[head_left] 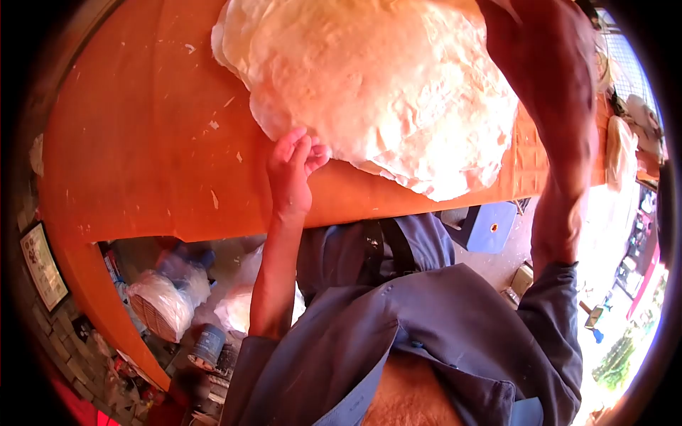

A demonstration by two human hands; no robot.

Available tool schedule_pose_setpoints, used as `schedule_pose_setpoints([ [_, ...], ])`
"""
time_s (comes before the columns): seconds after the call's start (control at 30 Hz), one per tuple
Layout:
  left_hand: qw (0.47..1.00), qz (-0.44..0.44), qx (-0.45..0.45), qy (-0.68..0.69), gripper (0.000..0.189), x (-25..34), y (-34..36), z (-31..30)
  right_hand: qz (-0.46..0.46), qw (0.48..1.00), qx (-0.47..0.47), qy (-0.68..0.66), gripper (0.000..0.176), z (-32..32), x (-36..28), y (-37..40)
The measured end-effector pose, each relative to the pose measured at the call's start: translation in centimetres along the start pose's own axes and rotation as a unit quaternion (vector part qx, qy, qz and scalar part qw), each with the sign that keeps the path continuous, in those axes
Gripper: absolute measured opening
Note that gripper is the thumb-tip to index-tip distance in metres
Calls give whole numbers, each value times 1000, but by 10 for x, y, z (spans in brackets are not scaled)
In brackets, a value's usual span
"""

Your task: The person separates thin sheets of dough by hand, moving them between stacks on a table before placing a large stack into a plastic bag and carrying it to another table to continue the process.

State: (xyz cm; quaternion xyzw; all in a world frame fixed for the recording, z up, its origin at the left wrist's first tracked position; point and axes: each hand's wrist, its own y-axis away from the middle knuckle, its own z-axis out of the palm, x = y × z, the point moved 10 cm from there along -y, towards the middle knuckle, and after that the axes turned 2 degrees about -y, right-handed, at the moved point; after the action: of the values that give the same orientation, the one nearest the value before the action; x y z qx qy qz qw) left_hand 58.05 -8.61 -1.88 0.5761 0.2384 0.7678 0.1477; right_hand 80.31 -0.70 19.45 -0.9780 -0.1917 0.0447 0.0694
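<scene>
Orange table (142,142) flecked with scraps. Left fingers (302,142) narrow at white sheet's (355,85) edge; right fingers' state cannot be told. Wrapped bundle (162,305) below; frame (43,266) leftward.

head-worn view, looking forward and steeply down, close over the orange tabletop (142,142)

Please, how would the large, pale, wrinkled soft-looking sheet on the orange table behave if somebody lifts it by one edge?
The pale sheet would probably sag, since its surface is wrinkled and its edge wavy. The rim looks thin and ragged near the left hand, so it may tear. Lying flat, it seems unlikely to roll.
</scene>
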Motion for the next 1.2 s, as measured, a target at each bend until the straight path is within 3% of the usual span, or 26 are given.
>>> schedule_pose_setpoints([
  [0.1, 989, 65, 101, -84, 24, 7, 7, -35, 13, 1000, 23, 14, 21, -8, -6, 6],
  [0.13, 988, 59, 132, -53, 23, 4, 9, -44, 17, 999, 31, 17, 23, -6, -7, 4],
  [0.2, 996, -1, 72, 54, 23, -21, 0, -43, 49, 990, -128, -26, 27, 92, -4, 10],
  [0.23, 993, -28, 37, 107, 22, -29, -5, -38, 21, 992, -102, -78, 17, 122, -4, 20],
  [0.37, 982, -12, -25, 189, 23, -16, -8, -24, 7, 984, 43, -174, 25, 82, 3, 33],
  [0.5, 981, -26, -53, 187, 23, -12, -5, -9, 19, 992, -23, -123, 21, 84, -14, 38],
  [0.57, 978, -19, -78, 193, 24, -10, -6, -4, -18, 990, 18, -138, 14, 70, -44, 18],
  [0.63, 971, -26, -101, 217, 26, -12, -5, -1, -24, 991, -22, -127, 14, 90, -79, 2],
  [0.73, 959, -32, -159, 232, 32, -16, -10, 5, -66, 976, -25, -205, 18, 118, -110, 16],
  [0.83, 956, -67, -148, 246, 41, -14, -3, 6, -15, 965, -2, -260, 16, 108, -96, 29],
  [0.97, 938, -74, -200, 273, 53, 0, 8, 26, -50, 975, -94, -194, 24, 129, -117, 2],
  [1.0, 928, -72, -224, 288, 54, 0, 8, 26, -60, 967, -141, -204, 42, 138, -127, 5],
  [1.03, 917, -66, -248, 305, 55, 4, 7, 28, -67, 964, -77, -247, 47, 122, -126, 9],
  [1.1, 940, -56, -200, 272, 55, 2, 7, 24, -85, 938, 42, -333, 58, 86, -120, 38],
  [1.13, 940, -48, -193, 277, 54, 10, 11, 29, -76, 954, 0, -290, 72, 91, -111, 54],
  [1.2, 950, -26, -149, 272, 49, 23, 13, 36, -47, 974, 19, -221, 69, 98, -87, 65],
])
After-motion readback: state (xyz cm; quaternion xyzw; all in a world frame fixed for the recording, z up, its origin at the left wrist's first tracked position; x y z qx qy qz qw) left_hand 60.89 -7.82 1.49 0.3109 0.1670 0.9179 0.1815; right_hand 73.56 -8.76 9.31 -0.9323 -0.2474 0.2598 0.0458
